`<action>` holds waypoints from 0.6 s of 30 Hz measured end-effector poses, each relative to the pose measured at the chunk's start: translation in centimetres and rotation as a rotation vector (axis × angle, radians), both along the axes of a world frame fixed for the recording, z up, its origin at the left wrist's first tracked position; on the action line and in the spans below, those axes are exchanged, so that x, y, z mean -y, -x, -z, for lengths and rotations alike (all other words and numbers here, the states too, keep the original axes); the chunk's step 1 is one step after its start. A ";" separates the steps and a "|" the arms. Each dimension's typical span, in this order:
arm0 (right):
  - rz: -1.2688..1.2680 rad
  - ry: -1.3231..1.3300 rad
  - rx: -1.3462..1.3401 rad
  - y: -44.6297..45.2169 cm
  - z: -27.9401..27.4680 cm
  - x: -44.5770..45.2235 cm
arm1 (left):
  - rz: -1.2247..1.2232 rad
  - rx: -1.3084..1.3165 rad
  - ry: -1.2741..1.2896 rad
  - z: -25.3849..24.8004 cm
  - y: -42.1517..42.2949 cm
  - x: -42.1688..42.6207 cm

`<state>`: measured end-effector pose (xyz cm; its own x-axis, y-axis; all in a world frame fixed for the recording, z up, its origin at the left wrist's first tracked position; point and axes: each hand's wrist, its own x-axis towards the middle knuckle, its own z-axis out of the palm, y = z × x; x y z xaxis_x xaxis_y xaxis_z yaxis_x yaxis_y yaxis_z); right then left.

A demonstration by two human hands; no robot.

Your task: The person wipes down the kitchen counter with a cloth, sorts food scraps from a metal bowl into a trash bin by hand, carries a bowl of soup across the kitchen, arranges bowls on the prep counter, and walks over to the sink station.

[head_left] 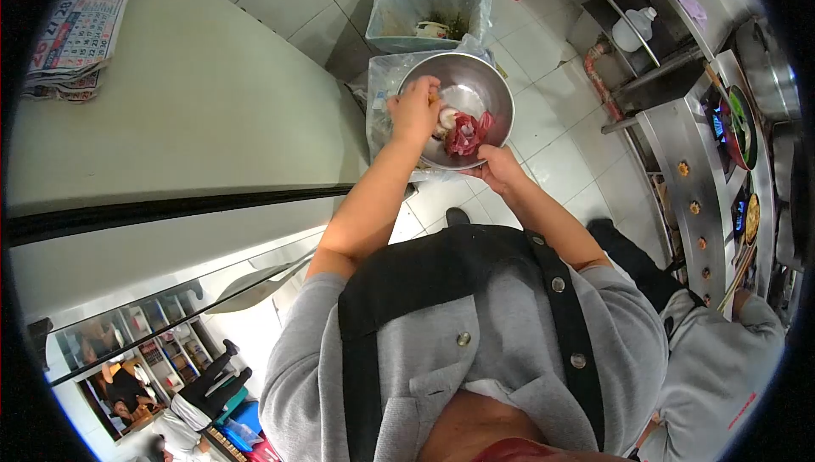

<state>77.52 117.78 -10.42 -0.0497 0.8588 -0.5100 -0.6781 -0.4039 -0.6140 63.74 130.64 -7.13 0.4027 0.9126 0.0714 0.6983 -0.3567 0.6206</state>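
Observation:
A round stainless steel bowl (492,80) is held over a lined bin. My right hand (501,169) grips its near rim, thumb over the edge and fingers underneath. My left hand (414,111) reaches over the left rim, fingers curled together inside; a small orange-brown bit shows at the fingertips, too hidden to name. Lying in the bowl beside that hand are a crumpled red, shiny wrapping or net (465,133) and a whitish rounded piece (447,116).
Behind the bowl stands a lined bin (382,16) with scraps. A large pale cabinet (187,114) flanks my left. At right, pans (740,131) sit on a stove (679,135), near a co-worker in grey (713,377). A white jug (632,30) rests on a shelf.

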 end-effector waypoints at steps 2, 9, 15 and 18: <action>0.020 0.003 -0.014 -0.2 1.6 0.1 | -0.045 0.244 0.058 1.0 -0.5 -1.1; 0.083 0.092 0.015 -1.5 1.9 0.4 | -0.101 0.862 0.164 -0.8 -1.2 -0.4; 0.085 0.102 0.014 -1.7 3.7 0.2 | -0.248 1.108 0.506 -0.2 -1.1 -0.5; 0.059 0.079 0.024 -1.3 2.3 0.1 | -0.243 1.073 0.536 -1.0 -1.3 -0.2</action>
<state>78.82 117.69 -12.74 0.0129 0.8171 -0.5763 -0.6879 -0.4110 -0.5982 65.01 130.79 -6.09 0.1861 0.9717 -0.1455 -0.2448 0.1892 0.9509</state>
